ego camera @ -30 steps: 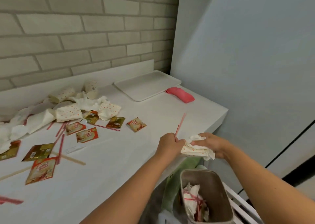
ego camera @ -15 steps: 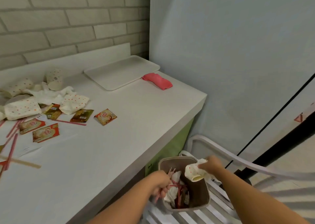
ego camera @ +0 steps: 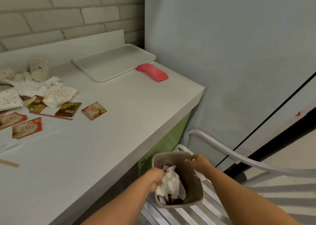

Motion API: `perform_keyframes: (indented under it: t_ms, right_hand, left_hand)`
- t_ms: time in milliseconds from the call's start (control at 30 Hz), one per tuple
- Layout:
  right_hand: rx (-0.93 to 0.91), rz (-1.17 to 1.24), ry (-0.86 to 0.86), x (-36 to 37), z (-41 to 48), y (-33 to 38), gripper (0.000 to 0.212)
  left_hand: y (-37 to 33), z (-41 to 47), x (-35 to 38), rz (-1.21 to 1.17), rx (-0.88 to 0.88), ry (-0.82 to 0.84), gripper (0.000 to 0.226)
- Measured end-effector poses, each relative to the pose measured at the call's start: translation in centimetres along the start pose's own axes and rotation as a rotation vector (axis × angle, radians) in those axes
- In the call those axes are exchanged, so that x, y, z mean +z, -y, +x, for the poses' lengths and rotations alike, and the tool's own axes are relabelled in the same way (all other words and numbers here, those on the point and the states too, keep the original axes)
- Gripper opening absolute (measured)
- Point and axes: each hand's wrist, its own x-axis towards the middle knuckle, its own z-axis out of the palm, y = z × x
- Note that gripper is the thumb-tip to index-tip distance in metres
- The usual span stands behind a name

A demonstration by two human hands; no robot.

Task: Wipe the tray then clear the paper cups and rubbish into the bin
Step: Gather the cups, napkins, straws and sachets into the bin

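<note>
The bin [ego camera: 196,196] stands on a chair [ego camera: 253,163] at near right. The left hand [ego camera: 154,180] curls against paper [ego camera: 171,182] in it; I cannot tell if it grips. The right hand [ego camera: 198,163] hangs loosely curled and empty over the far rim. The tray [ego camera: 112,63] lies far on the counter [ego camera: 119,130], with cups [ego camera: 39,69] to the left.

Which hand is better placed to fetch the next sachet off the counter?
Left, probably. The left hand is at the bin's counter-side rim, and the Coffee mate sachet lies on the counter to its left. The right hand is at the far rim, so would cross over.
</note>
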Motion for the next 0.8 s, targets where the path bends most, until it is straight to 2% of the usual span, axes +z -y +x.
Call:
perform_keyframes:
  t_ms: [100, 133, 200, 300, 433, 533, 633, 667, 767, 800]
  right_hand:
    - [-0.030, 0.107, 0.127, 0.0, -0.6, 1.4, 0.042]
    - [-0.050, 0.125, 0.185, 0.0, -0.9, 2.0, 0.040]
    - [-0.076, 0.061, 0.250, 0.3, -0.8, 2.8, 0.039]
    - [-0.005, -0.069, 0.306, 0.3, -1.1, 4.5, 0.041]
    - [0.004, -0.155, 0.395, 0.2, -1.5, 7.7, 0.038]
    - [0.055, -0.323, 0.499, 0.3, -1.9, 10.6, 0.045]
    - [0.145, -0.623, 0.620, -0.3, -3.0, 13.7, 0.053]
    - [0.168, -0.697, 0.615, -0.7, -4.0, 15.0, 0.051]
    - [0.074, -0.721, 0.503, -1.9, -5.6, 18.6, 0.030]
    - [0.047, -0.797, 0.526, -2.1, -6.4, 20.1, 0.030]
  left_hand:
    - [-0.6, -0.7, 0.1, 0.008, 0.023, 0.004, 0.014]
    - [-0.7, -0.8, -0.1, 0.009, 0.030, 0.002, 0.021]
    - [-1.0, -1.1, -0.3, 0.042, 0.041, -0.032, 0.027]
    - [-1.4, -1.6, -0.8, 0.169, 0.119, -0.089, 0.020]
    - [-2.1, -3.2, -1.8, 0.292, 0.229, -0.086, 0.037]
    - [-2.4, -4.4, -2.4, 0.423, 0.286, -0.100, 0.025]
    - [-3.4, -6.5, -3.2, 0.609, 0.349, -0.101, 0.021]
    - [-3.8, -7.4, -3.5, 0.672, 0.383, -0.121, 0.023]
    - [-4.9, -10.2, -4.8, 0.775, 0.506, -0.231, 0.030]
    - [-5.0, -10.9, -5.6, 0.786, 0.546, -0.275, 0.028]
